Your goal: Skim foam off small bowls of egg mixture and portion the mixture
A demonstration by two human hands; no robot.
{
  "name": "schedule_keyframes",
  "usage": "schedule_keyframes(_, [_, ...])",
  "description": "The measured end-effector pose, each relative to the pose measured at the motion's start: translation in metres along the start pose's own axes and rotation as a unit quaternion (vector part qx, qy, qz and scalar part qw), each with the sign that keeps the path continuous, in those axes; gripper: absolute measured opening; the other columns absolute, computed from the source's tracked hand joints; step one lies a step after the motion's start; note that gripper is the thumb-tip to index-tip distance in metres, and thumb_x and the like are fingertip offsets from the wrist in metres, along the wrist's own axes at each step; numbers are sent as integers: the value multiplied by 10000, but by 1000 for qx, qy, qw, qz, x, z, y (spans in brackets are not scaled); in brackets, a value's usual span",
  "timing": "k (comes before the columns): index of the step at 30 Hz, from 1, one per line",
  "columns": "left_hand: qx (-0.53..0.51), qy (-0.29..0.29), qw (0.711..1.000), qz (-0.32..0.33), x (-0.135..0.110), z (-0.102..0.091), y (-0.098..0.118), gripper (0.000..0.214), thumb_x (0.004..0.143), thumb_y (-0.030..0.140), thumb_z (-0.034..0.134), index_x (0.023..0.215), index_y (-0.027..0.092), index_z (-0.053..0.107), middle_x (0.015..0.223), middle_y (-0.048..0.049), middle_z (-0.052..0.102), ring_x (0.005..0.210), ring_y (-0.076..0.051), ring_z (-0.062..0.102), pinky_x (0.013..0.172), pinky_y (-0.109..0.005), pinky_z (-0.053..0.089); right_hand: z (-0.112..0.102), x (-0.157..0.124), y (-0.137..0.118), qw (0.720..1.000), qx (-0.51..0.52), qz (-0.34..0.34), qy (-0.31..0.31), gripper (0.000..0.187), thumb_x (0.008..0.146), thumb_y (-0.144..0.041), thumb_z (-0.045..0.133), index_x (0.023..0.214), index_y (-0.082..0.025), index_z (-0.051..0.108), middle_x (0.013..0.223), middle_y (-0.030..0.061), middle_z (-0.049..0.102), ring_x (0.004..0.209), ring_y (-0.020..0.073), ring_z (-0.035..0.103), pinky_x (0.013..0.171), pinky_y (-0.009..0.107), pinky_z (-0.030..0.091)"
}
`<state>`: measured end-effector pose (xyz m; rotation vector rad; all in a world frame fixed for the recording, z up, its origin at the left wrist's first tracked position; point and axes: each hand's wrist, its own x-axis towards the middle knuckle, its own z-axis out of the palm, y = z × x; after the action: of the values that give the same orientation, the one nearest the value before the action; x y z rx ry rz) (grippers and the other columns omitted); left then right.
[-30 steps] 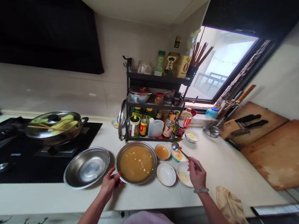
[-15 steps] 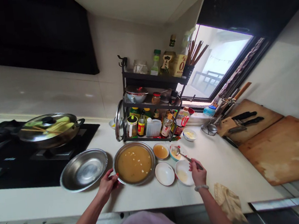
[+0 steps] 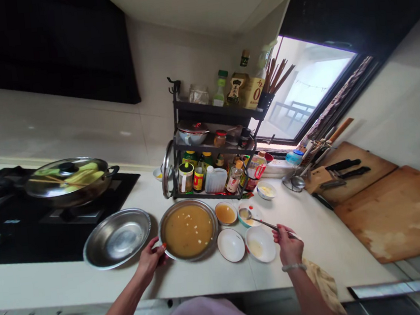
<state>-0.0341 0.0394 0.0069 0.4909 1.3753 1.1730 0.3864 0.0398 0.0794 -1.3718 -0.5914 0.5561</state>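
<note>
My left hand (image 3: 152, 258) grips the near left rim of a round metal bowl (image 3: 216, 228), thumb on the edge. Brown liquid with small white bits fills that bowl. In my right hand (image 3: 289, 245) is a long-handled metal spoon (image 3: 264, 222), its head over a small teal-rimmed bowl (image 3: 242, 219) with pale contents. Just left of that hand stands a white bowl (image 3: 266, 247) with a little whitish stuff at its bottom. Beside it are a white dish (image 3: 231, 245) and a small bowl of orange-brown liquid (image 3: 226, 213).
An oval metal basin (image 3: 119, 238) sits left of the liquid. On the black stove (image 3: 13, 236) is a lidded pan (image 3: 67, 183). Behind the bowls rises a condiment rack (image 3: 220, 109). Cutting boards (image 3: 397, 213), a knife block (image 3: 318, 177) and a cloth (image 3: 322, 283) lie to the right.
My right hand has shifted right and slightly down, drawing the spoon's handle along; the spoon's head stays over the teal-rimmed bowl. My left hand keeps its place on the metal bowl.
</note>
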Motion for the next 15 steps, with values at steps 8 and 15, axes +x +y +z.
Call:
schedule_keyframes(8, [2, 3, 1000, 3, 1, -1, -2, 561, 742, 176, 685, 1238, 144, 425, 523, 49, 550, 414, -107, 532, 401, -201, 426, 35, -40, -21, 993, 14, -20, -114, 446, 644, -505, 736, 847, -118, 649, 575, 38, 651, 466, 136, 557, 393, 232, 438])
schedule_keyframes(15, [13, -1, 1000, 14, 4, 0, -5, 548, 711, 236, 679, 1190, 155, 428, 500, 67, 529, 413, -115, 522, 417, -214, 421, 58, -90, -6, 959, -68, -85, -260, 370, 810, -474, 592, 953, -143, 675, 598, 19, 616, 499, 138, 573, 440, 244, 491])
